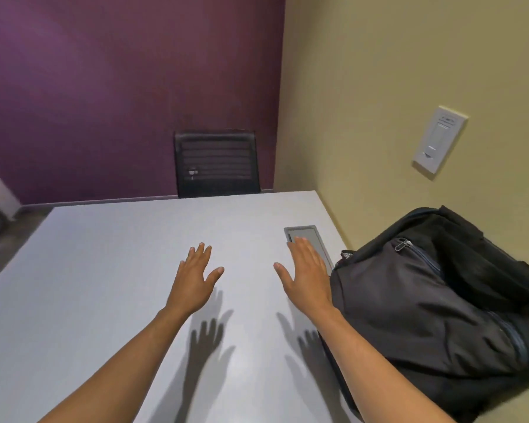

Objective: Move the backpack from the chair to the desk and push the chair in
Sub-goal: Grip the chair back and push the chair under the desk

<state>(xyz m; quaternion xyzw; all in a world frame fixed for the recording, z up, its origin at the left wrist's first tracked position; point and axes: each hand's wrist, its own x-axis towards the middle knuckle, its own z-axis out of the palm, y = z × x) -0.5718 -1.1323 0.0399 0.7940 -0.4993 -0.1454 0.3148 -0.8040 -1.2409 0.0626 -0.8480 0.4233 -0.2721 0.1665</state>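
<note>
A black and dark grey backpack (434,309) lies on the right side of the white desk (104,270), against the yellow wall. My left hand (194,277) hovers palm down over the middle of the desk, fingers spread, holding nothing. My right hand (306,273) is also flat and open, just left of the backpack and apart from it. A black mesh chair (216,163) shows its backrest beyond the desk's far edge, close against the desk. Its seat is hidden.
A grey cable hatch (310,239) is set into the desk near my right fingertips. A white wall switch plate (439,141) sits on the yellow wall at right. A purple wall stands behind the chair. Dark floor shows at left.
</note>
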